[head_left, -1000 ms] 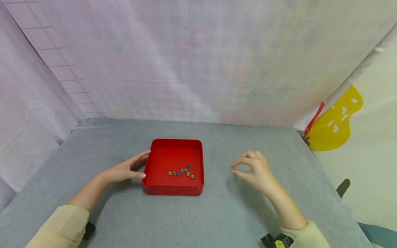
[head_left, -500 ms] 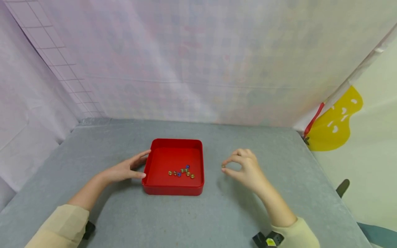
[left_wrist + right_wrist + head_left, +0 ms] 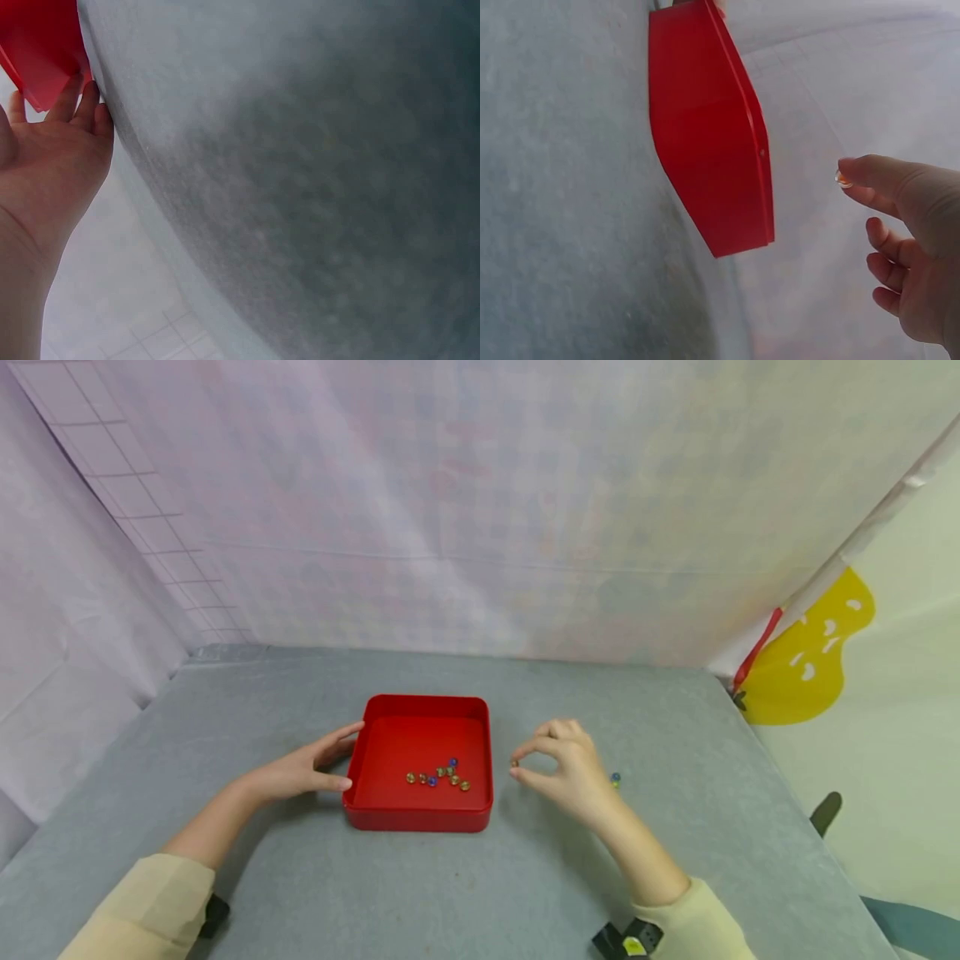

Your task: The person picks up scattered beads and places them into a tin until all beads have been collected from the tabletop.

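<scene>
A square red tray [image 3: 418, 821] stands on the grey table. Inside it, toward the front, lie several glass marbles [image 3: 454, 780], some amber or greenish and some blue. My left hand [image 3: 300, 771] touches the tray's left wall with extended fingers and thumb; in the left wrist view the fingertips meet the red wall [image 3: 46, 56]. Just beyond the tray's right side, my right hand [image 3: 568, 768] is raised and pinches a small clear marble [image 3: 843, 179] with an orange swirl between thumb and index finger. The other fingers are loosely curled.
Behind the right hand, a blue marble [image 3: 616, 776] and a yellow-green one, partly hidden by the wrist, lie on the grey tabletop [image 3: 450, 893]. A pale patterned curtain [image 3: 480, 527] hangs along the back edge. A yellow shape [image 3: 806, 668] decorates the right-hand cloth.
My right hand has moved left toward the tray with the pinched marble. Marbles on the table behind it have come into view. The left hand and tray stay in place.
</scene>
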Demonstrator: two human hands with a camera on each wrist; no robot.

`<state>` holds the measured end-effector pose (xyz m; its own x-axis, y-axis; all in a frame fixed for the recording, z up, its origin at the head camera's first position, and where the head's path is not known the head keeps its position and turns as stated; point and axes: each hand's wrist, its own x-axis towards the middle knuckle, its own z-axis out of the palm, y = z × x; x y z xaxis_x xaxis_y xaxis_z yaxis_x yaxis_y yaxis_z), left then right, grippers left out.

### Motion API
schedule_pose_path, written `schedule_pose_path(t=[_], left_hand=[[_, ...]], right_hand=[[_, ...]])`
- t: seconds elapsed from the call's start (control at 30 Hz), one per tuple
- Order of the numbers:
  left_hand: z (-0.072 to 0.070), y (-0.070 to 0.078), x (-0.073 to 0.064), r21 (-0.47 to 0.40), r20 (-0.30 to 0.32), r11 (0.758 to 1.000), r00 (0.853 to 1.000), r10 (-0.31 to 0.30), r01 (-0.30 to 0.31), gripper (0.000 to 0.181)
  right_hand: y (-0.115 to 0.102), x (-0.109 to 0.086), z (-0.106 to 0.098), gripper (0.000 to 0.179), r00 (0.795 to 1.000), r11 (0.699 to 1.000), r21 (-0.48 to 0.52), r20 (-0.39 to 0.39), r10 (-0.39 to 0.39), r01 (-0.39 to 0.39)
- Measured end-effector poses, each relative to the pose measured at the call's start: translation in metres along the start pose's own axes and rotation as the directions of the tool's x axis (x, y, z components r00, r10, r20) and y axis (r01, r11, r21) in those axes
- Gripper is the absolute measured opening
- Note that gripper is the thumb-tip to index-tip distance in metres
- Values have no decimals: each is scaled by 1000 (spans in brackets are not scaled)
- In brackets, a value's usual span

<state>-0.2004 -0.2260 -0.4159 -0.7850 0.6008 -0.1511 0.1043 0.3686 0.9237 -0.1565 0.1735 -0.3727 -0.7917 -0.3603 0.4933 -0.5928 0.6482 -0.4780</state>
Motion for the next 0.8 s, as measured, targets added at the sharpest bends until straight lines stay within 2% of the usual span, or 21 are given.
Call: schedule_pose_path(t=[0.33,0.67,0.8], left_hand=[[0,1,0,-8,5,1000,1000,8,-8,83],[0,2,-1,-8,-4,1000,1000,3,-3,84],[0,2,-1,-9,4,1000,1000,13,-13,84]], right_hand=[[-7,2,14,15,1000,999,43,27,15,-17],[-10,9,30,16,1000,998,54,-21,-16,17],[-12,9,38,15,999,998,52,-18,-26,27]])
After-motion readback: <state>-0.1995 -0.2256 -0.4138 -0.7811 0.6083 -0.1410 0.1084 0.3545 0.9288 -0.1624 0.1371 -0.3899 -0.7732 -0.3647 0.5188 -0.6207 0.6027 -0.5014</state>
